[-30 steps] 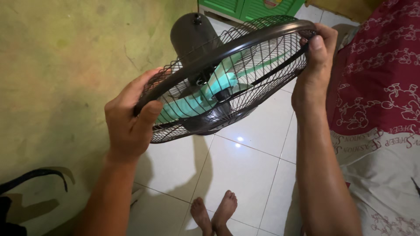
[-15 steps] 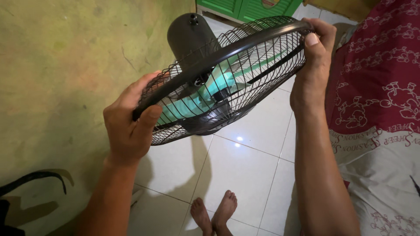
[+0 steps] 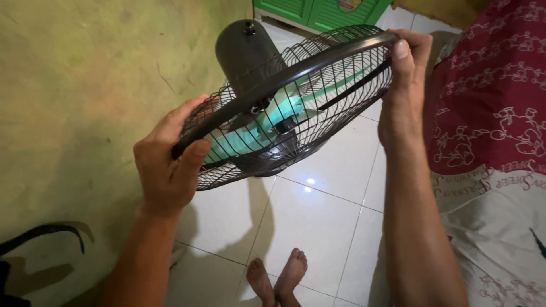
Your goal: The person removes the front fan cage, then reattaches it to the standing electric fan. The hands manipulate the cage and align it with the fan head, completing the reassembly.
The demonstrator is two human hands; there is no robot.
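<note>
Bare feet (image 3: 278, 278) on glossy white tile floor (image 3: 318, 210). Left hand (image 3: 168, 165) grip closed round dark band of fan cage (image 3: 296, 108); right hand (image 3: 406, 85) grip closed on opposite rim. Fan held in air, tilted, between wall and patterned red-white cloth (image 3: 495, 113). Cage fully assembled, both wire halves joined, nothing off yet. Thin black wire mesh, domed; teal plastic blades (image 3: 273, 119) inside; smooth dark motor housing (image 3: 242, 48) behind. Rough mottled green wall (image 3: 74, 96); green slatted door (image 3: 318, 11) farthest.

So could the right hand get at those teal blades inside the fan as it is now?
Probably not. The teal blades sit enclosed by the wire cage, closed by its dark rim band, and the right hand grips that rim from outside.
</note>
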